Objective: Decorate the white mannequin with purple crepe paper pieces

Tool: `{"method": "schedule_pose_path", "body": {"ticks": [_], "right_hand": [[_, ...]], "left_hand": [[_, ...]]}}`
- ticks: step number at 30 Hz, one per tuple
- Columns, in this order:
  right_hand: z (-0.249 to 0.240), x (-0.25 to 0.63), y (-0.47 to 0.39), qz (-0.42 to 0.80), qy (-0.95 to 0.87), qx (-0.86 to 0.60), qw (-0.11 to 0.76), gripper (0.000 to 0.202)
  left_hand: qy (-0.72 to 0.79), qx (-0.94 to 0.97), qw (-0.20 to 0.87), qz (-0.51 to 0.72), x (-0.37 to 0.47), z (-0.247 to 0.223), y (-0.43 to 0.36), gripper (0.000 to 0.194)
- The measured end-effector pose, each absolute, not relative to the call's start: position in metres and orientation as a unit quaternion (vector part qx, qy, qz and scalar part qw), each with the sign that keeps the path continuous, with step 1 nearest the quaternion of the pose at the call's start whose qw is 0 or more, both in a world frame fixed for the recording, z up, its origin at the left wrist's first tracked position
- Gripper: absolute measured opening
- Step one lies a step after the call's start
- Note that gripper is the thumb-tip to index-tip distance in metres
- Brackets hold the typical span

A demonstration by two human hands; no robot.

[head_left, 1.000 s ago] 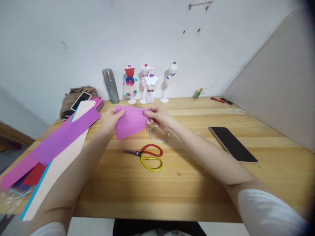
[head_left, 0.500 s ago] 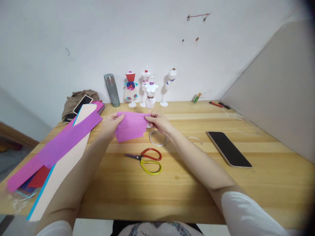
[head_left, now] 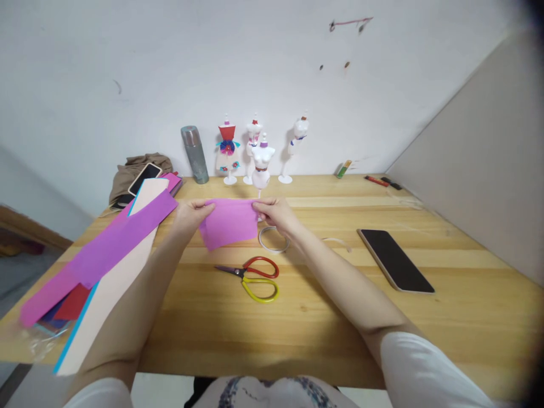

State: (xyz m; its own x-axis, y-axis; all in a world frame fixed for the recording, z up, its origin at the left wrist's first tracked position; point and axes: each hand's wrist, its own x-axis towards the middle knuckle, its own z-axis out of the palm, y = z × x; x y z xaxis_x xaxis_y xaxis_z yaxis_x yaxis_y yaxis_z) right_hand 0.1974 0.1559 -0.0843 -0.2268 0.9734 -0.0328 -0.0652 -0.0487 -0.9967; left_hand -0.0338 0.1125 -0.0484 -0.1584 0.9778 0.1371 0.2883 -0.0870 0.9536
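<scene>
A pink-purple sheet (head_left: 232, 224) hangs between my two hands above the wooden table. My left hand (head_left: 193, 215) pinches its upper left corner, and my right hand (head_left: 272, 212) pinches the upper right corner. Just behind the sheet stands a small white mannequin (head_left: 262, 161) with a purple neck band and a brown waist band. Below my right hand lies a ring-shaped roll (head_left: 273, 239), partly hidden. Scissors (head_left: 249, 273) with one red and one yellow handle lie slightly open in front of the sheet.
Along the wall stand a grey-green flask (head_left: 195, 154) and more mannequins (head_left: 228, 148). Coloured sheets (head_left: 123, 241) and a phone (head_left: 145, 178) on brown cloth (head_left: 123, 175) are at left. Another phone (head_left: 396, 260) lies right, with a green tube (head_left: 344, 169) farther back.
The pink-purple sheet is spread a little wider and flatter, and hangs slightly lower and farther right. My fingers still pinch its upper corners. The camera view has shifted slightly.
</scene>
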Motion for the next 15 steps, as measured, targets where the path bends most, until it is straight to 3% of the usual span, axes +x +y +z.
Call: {"method": "schedule_pose_path", "body": {"ticks": [7, 15], "right_hand": [[-0.074, 0.198, 0.15, 0.66, -0.412, -0.429, 0.458, 0.011], [-0.076, 0.2, 0.154, 0.71, -0.355, -0.405, 0.454, 0.01]], "left_hand": [[0.596, 0.539, 0.369, 0.467, -0.027, -0.041, 0.107, 0.018], [0.544, 0.466, 0.504, 0.483, -0.028, -0.045, 0.109, 0.026]]}}
